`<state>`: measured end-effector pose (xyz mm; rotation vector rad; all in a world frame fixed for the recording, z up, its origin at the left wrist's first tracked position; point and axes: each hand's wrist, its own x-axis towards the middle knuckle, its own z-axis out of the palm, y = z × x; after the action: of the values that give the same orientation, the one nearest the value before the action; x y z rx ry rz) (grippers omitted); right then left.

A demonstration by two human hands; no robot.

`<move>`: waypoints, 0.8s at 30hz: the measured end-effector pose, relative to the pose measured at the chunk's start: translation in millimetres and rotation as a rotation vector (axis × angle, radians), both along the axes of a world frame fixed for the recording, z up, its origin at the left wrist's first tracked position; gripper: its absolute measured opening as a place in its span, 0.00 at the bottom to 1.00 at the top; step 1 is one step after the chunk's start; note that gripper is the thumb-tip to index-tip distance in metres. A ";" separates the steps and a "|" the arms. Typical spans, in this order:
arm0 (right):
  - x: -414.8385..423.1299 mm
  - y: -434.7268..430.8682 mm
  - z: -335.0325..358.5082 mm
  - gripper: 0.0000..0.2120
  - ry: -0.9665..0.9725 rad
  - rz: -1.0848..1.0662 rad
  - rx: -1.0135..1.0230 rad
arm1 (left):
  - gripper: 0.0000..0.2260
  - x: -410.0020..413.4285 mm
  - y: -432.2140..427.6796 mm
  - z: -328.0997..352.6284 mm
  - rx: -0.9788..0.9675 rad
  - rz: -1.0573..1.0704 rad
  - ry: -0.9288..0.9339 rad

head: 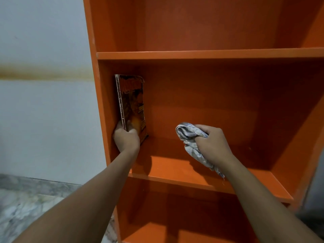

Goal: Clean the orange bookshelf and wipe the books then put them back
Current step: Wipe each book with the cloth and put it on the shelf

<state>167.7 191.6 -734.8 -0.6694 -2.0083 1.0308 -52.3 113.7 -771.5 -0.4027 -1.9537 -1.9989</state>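
The orange bookshelf [201,55] fills the right of the head view, with three compartments showing. In the middle compartment a worn paperback book [132,104] with an orange and dark cover stands upright against the left side panel. My left hand [126,137] grips its lower end, fingers wrapped around the spine. My right hand [213,142] is inside the same compartment, further right, closed on a crumpled pale patterned cloth [188,135] that hangs down past my wrist. The cloth is held just above the shelf board [184,171].
A pale wall [45,102] with a yellowish stain band stands left of the bookshelf. A marbled grey floor [26,204] shows at the lower left. The upper compartment [210,23] and the lower compartment [192,216] hold nothing visible.
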 end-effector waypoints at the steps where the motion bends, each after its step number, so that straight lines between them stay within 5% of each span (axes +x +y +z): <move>1: 1.0 0.6 -1.1 0.22 0.001 0.003 -0.006 | 0.11 1.4 -1.3 -0.2 -0.006 0.008 -0.025; 5: 4.4 4.0 -9.6 0.20 -0.010 0.005 0.007 | 0.11 9.0 -12.9 -5.6 -0.094 0.050 -0.079; 9: -8.8 14.6 -21.4 0.15 -0.026 -0.069 -0.011 | 0.13 25.7 -43.6 -22.1 -0.197 -0.007 0.163; 13: -46.5 40.4 -51.8 0.10 -0.414 -0.184 0.091 | 0.17 36.2 -86.4 -33.4 -0.373 0.157 0.472; 16: -64.6 36.5 -63.3 0.16 -0.727 -0.206 0.218 | 0.22 30.1 -105.1 -32.0 -0.396 0.242 0.276; 18: -79.4 26.9 -64.0 0.18 -0.700 -0.104 0.301 | 0.21 22.8 -110.9 -33.4 -0.348 0.125 0.134; 24: -103.8 -24.9 -71.7 0.28 -0.610 0.203 0.465 | 0.13 12.1 -119.2 -36.8 -0.304 -0.031 0.172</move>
<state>63.9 166.6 -806.5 -0.5713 -2.7688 0.4462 -40.3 -5.5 -808.4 -0.6579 -2.1530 -1.6236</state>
